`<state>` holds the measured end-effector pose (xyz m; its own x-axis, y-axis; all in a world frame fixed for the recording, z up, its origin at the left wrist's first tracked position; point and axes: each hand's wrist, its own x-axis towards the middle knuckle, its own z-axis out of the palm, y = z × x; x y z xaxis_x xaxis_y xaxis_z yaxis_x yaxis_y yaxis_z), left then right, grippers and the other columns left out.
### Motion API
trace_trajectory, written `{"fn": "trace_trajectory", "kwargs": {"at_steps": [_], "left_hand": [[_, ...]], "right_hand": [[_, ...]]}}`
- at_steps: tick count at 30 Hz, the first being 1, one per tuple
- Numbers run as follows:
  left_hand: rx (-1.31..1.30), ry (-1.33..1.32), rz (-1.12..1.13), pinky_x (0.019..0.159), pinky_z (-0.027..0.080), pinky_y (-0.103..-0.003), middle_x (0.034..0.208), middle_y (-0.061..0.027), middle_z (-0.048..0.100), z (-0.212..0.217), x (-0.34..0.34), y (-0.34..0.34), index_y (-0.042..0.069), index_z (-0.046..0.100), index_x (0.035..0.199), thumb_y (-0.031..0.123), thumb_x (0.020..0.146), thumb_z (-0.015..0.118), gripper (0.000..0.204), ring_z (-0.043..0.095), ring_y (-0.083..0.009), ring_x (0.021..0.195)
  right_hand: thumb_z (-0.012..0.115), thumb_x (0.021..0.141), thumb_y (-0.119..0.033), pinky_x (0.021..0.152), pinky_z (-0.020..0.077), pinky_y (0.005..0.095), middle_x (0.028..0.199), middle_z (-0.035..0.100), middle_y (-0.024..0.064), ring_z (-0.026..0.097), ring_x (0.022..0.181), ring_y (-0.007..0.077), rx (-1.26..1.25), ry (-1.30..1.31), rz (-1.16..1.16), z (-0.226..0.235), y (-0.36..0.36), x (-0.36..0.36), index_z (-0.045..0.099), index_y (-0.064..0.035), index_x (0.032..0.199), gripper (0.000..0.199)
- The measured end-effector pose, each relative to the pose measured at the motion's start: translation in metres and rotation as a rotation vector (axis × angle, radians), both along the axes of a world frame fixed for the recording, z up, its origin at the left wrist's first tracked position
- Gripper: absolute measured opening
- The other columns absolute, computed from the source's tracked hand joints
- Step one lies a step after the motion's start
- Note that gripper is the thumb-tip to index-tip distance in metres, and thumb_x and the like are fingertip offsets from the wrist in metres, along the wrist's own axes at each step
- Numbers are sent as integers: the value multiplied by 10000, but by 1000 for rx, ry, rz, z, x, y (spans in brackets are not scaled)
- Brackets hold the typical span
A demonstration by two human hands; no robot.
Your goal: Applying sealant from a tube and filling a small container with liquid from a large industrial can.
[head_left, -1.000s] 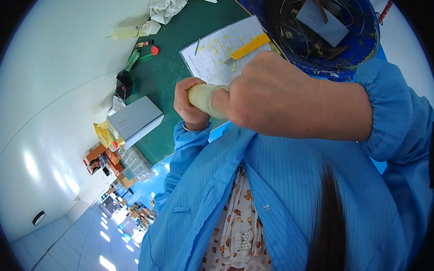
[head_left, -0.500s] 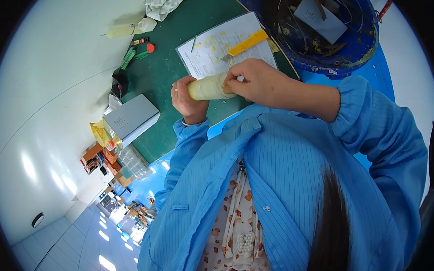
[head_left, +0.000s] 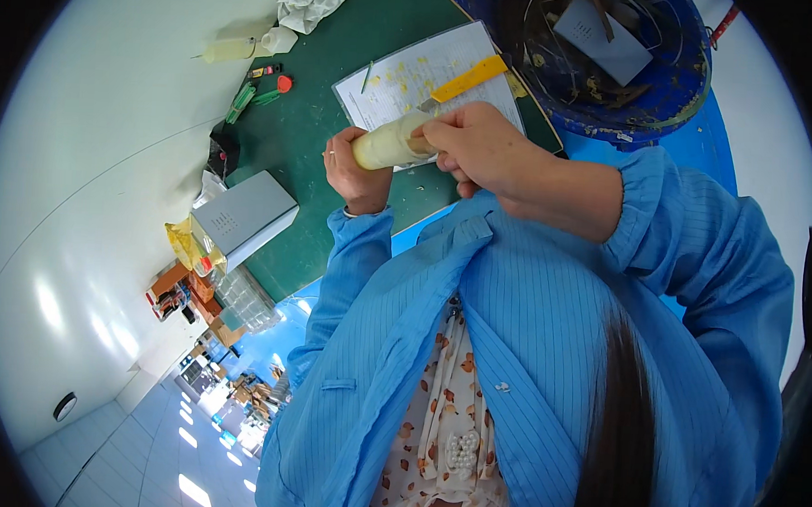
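A pale yellow, whitish cylinder (head_left: 390, 145), like a thick roll, is held up tilted over the green table. My left hand (head_left: 353, 171) is closed round its left end, with the fingers behind it. At the right end my right hand (head_left: 485, 146) pinches the edge with thumb and forefinger. Its other fingers are curled below, and what exactly lies in the pinch is hidden. Just behind the cylinder a yellow utility knife (head_left: 469, 79) lies on a printed sheet (head_left: 358, 100) strewn with small yellow scraps.
The green tabletop (head_left: 317, 114) carries a grey box (head_left: 245, 212), green ties (head_left: 240, 102), a red cap (head_left: 284, 84) and a squeeze bottle (head_left: 229, 50). Crumpled white wrapping (head_left: 310, 5) lies at the far edge. A blue bin (head_left: 652, 128) with waste stands to the right.
The cylinder's right end has risen a little, so it tilts more. My right hand has shifted slightly and turned, its lower fingers now showing below the cylinder.
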<state>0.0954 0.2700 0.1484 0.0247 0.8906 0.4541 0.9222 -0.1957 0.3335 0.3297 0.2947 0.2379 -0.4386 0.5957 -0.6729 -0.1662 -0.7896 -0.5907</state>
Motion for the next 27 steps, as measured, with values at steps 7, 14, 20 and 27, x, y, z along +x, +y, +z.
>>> {"fn": "trace_trajectory", "kwargs": {"at_steps": [7,14,20,27], "left_hand": [[-126,-221,-8,691,499,-336,857,-56,660,-6,-5,-12,77,616,961,0,619,804,397,587,-216,735],[-275,-444,28,700,515,-327,896,-78,672,-12,-8,-20,57,610,995,37,692,791,354,602,-196,779],[-348,-667,49,729,530,-336,917,-92,674,-20,-14,-26,52,603,1008,101,772,754,285,609,-203,812],[-399,-896,64,756,543,-344,940,-104,675,-36,-23,-34,52,598,1023,149,839,723,243,616,-209,843]], "right_hand": [[612,893,-124,493,449,305,695,638,140,550,540,161,1297,-580,418,15,11,21,633,10,863,139],[658,816,-122,482,477,319,673,638,154,571,539,182,1615,-758,534,34,4,19,628,-19,799,109],[652,803,-104,434,446,302,646,604,110,518,497,161,1689,-855,433,29,-3,4,603,-44,813,78],[657,802,-100,487,447,280,686,591,73,499,514,148,1793,-851,227,3,-5,-17,573,-71,818,89]]}}
